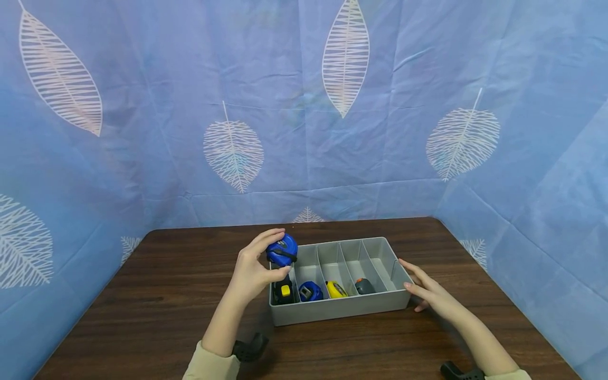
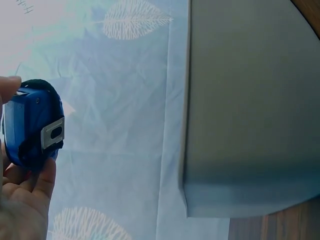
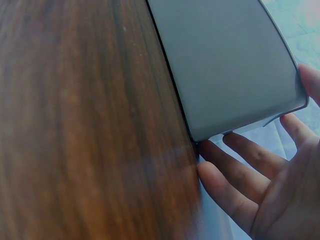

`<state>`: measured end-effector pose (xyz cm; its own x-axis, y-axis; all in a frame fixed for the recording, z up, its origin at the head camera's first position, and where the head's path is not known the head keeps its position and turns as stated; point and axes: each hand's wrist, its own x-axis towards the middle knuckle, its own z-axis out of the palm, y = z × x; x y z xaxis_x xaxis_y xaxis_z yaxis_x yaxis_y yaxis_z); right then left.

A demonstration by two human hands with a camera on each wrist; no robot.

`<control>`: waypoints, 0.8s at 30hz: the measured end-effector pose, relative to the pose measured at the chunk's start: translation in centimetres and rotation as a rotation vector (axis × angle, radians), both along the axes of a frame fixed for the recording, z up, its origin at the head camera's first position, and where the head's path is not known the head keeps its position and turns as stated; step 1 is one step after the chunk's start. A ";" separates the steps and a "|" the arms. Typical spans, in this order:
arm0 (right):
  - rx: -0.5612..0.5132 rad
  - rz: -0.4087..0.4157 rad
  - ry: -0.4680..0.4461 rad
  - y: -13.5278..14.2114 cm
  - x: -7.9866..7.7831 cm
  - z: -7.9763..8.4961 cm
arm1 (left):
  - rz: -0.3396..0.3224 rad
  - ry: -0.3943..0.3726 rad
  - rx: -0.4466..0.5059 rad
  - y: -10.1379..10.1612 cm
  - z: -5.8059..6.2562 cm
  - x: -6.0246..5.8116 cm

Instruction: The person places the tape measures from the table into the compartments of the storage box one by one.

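Note:
My left hand (image 1: 255,264) holds a blue tape measure (image 1: 282,250) between thumb and fingers, raised over the left end of a grey divided tray (image 1: 339,310). In the left wrist view the tape measure (image 2: 37,125) shows a metal end hook and a black strap. At the tray's right end my right hand (image 1: 429,295) rests with spread fingers on the end wall and its thumb at the front rim corner. Inside the tray, from left, lie a black-and-yellow tape measure (image 1: 284,293), another blue tape measure (image 1: 311,291), a yellow one (image 1: 336,290) and a dark grey-and-orange item (image 1: 364,286).
The tray stands on a dark brown wooden table (image 1: 190,295), with thin upright dividers between its compartments. A blue cloth (image 1: 294,148) with white leaf prints hangs behind the table and along both sides.

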<state>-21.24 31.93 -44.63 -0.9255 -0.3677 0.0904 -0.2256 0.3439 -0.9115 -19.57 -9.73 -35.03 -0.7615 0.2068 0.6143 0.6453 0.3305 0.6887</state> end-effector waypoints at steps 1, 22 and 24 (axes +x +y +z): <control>0.000 0.000 0.001 0.0 0.0 0.0 | -0.002 -0.006 0.004 0.1 0.2 0.1; 0.003 -0.005 -0.003 0.2 -0.3 -0.4 | -0.015 -0.021 0.046 2.4 -1.8 -1.9; 0.006 -0.005 0.001 0.3 -0.3 -0.5 | -0.017 -0.024 0.046 2.7 -1.8 -2.0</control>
